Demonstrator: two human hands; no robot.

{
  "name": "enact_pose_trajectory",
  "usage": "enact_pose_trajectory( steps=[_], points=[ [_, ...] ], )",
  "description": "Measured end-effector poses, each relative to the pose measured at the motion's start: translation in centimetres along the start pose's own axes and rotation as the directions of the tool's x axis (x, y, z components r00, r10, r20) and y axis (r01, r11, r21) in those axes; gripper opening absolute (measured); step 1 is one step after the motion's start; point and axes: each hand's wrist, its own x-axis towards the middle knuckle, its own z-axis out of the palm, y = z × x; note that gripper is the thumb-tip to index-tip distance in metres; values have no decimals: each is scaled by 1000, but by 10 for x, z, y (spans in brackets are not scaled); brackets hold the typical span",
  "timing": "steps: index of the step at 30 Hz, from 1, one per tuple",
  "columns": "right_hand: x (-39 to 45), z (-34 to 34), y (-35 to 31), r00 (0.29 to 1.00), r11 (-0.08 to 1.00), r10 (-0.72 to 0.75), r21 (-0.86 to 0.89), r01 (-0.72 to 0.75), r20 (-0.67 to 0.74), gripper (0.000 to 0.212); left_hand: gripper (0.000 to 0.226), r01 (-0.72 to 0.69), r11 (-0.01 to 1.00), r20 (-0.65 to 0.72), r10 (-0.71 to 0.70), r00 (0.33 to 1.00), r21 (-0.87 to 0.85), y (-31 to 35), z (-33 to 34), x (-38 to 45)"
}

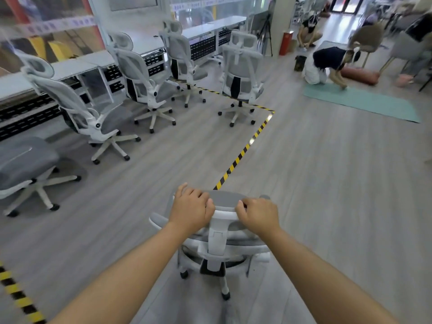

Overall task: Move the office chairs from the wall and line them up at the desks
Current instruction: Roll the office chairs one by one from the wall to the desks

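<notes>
Office floor; both hands [225,212] grip chair headrest [225,201].

No text, label, brand or number can be read. The pale strip [58,25] running across the glass wall [131,17] behind the tabletop [77,65] carries small blue marks, too blurred to make out. The red cylinder [286,43] near the pillar [281,15] shows no legible print.

Headrest [228,199] padded in matt grey mesh cloth on smooth white plastic frame; floor [327,183] finished as matt grey wood-grain laminate.
</notes>
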Motion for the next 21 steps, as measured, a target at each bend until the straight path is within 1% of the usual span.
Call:
enact_pose_trajectory(
  steps=[4,7,10,13,15,19,20,21],
  points=[
    [87,21,-6,996,996,-85,36,84,40,48,34,70,997,-8,-70,998,26,-40,18,60],
    [155,37,-11,986,987,-162,16,162,43,48,35,118,992,-31,-116,993,52,-75,34,108],
    [220,56,-19,977,977,-212,-11,212,11,44,33,159,985,-33,-157,987,66,-111,50,152],
    [281,78,-30,974,973,-226,-31,227,28,40,31,164,984,-48,-161,986,68,-150,67,197],
    [325,94,-37,975,975,-221,-3,221,4,41,29,168,985,-49,-166,985,39,-176,79,229],
    [404,121,-50,962,967,-246,42,252,-121,38,27,146,989,-132,-143,981,12,-230,106,292],
    [422,127,-52,957,965,-249,43,258,-152,37,28,136,991,-135,-133,982,10,-243,113,309],
    [439,135,-52,957,967,-246,35,254,-154,38,28,130,991,-125,-129,984,6,-256,119,326]
  ],
)
